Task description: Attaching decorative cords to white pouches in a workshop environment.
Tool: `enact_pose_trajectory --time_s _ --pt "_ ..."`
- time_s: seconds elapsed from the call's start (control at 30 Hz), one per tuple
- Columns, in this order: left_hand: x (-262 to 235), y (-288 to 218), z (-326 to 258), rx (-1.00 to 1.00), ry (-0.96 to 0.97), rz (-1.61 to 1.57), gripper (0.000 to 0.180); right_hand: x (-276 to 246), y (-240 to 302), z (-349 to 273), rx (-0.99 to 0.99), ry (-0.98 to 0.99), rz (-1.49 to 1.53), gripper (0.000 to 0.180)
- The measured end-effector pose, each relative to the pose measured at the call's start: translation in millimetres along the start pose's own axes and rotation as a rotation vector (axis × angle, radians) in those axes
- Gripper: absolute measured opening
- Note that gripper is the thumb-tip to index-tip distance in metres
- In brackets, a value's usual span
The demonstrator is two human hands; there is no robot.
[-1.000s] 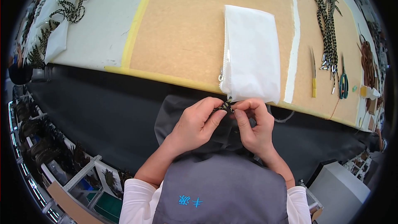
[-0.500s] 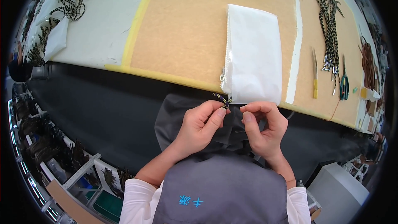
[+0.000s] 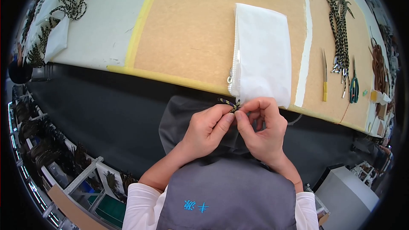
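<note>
At the table's front edge, a white zippered pouch (image 3: 264,55) lies with its zip along the left side. A short dark cord with yellowish flecks (image 3: 227,102) is bunched by the pouch's near left corner. My left hand (image 3: 208,125) pinches the cord between thumb and forefinger. Close against it, my right hand (image 3: 264,125) has thumb and forefinger together at the cord's right side. The fingertips cover part of the cord, so how it is looped or knotted there cannot be made out.
On the right lie a bundle of black-and-tan cords (image 3: 338,34), yellow-ended tweezers (image 3: 325,79) and green-handled scissors (image 3: 353,87). More cords (image 3: 70,8) and white pouches (image 3: 57,38) are heaped at the far left. A rack (image 3: 81,179) stands at the lower left.
My right hand has moved left to the cord and its thumb and forefinger have closed there. The left hand keeps its pinch. The pouch's near end has shifted slightly to the right.
</note>
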State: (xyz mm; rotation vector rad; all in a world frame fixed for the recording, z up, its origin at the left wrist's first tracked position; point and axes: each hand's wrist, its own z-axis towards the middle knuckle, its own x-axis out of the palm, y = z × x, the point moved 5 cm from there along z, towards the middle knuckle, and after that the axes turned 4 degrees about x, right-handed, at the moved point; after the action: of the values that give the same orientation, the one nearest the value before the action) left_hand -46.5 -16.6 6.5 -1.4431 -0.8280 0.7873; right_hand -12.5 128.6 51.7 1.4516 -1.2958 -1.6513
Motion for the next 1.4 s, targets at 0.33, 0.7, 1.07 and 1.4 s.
enact_pose_trajectory --time_s 0.33,0.7,1.07,1.4 --pt "-4.8 -0.3 1.9 -0.048 0.087 0.046 0.016 -4.1 6.6 -0.5 -0.088 0.024 -0.134 0.017" --pt "-2.9 -2.9 5.3 0.116 0.102 0.246 0.015 -8.2 0.8 -0.7 0.010 0.033 -0.073 0.014" --pt "17.2 4.3 -15.4 -0.545 0.090 -0.834 0.028 81.8 -72.2 -11.8 0.538 0.614 1.665 0.047" --pt "14.4 1.6 -21.5 -0.517 0.109 -0.680 0.027 92.5 -76.4 -7.7 0.619 0.822 2.013 0.060"
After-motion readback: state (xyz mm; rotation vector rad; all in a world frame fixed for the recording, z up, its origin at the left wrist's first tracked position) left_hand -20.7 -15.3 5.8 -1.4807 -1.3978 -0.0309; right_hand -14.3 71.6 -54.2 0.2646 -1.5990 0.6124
